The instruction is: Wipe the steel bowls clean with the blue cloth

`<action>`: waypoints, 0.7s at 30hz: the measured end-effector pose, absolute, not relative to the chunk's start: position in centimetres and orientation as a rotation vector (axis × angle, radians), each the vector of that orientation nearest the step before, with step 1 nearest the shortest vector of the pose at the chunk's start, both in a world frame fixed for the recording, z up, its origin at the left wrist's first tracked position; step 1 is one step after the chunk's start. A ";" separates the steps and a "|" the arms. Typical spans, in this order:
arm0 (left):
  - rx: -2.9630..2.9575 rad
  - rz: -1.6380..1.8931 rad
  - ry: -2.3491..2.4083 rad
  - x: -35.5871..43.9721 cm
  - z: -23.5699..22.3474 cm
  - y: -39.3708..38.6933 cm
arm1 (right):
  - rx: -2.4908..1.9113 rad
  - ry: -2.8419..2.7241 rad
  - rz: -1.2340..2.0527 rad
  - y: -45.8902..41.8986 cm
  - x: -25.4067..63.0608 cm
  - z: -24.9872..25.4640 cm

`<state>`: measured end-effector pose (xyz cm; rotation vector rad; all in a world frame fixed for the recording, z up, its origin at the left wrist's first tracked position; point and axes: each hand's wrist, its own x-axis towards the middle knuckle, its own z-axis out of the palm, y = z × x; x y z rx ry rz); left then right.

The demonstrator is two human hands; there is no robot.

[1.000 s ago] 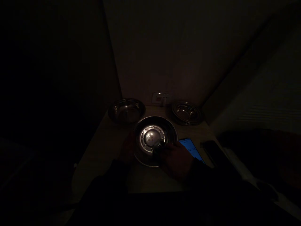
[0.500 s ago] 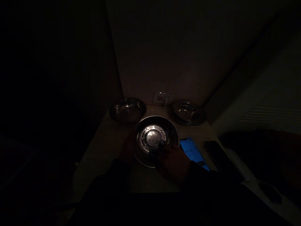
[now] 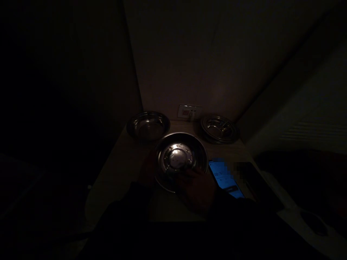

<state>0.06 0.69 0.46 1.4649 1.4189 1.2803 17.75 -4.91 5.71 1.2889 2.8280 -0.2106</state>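
Note:
The scene is very dark. A steel plate (image 3: pixel 181 153) lies in the middle of a pale table (image 3: pixel 127 169), faintly lit at its centre. My right hand (image 3: pixel 196 189) rests over the plate's near rim, fingers curled round a small dark object I cannot make out. My left hand (image 3: pixel 148 169) sits against the plate's left edge, its fingers lost in shadow.
A steel bowl (image 3: pixel 148 125) stands at the back left and a stack of steel plates (image 3: pixel 220 129) at the back right. A wall socket (image 3: pixel 189 112) is behind them. A lit phone (image 3: pixel 224 177) and a dark flat object (image 3: pixel 251 177) lie right of the plate.
My right hand has slid leftward and nearer along the plate's front rim, uncovering more of the phone screen. The plate's bright reflection has dimmed.

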 end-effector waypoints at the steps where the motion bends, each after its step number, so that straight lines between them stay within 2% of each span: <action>1: 1.479 1.284 1.419 0.0 0.5 0.7 | 1.290 2.828 -0.216 -4.9 17.6 5.7; 9: 1.706 1.265 1.454 -0.4 0.3 1.1 | 1.329 2.852 -0.257 -4.8 17.0 5.3; 21: 1.424 1.220 1.504 0.0 0.5 1.2 | 1.361 2.909 -0.170 -3.5 14.8 5.3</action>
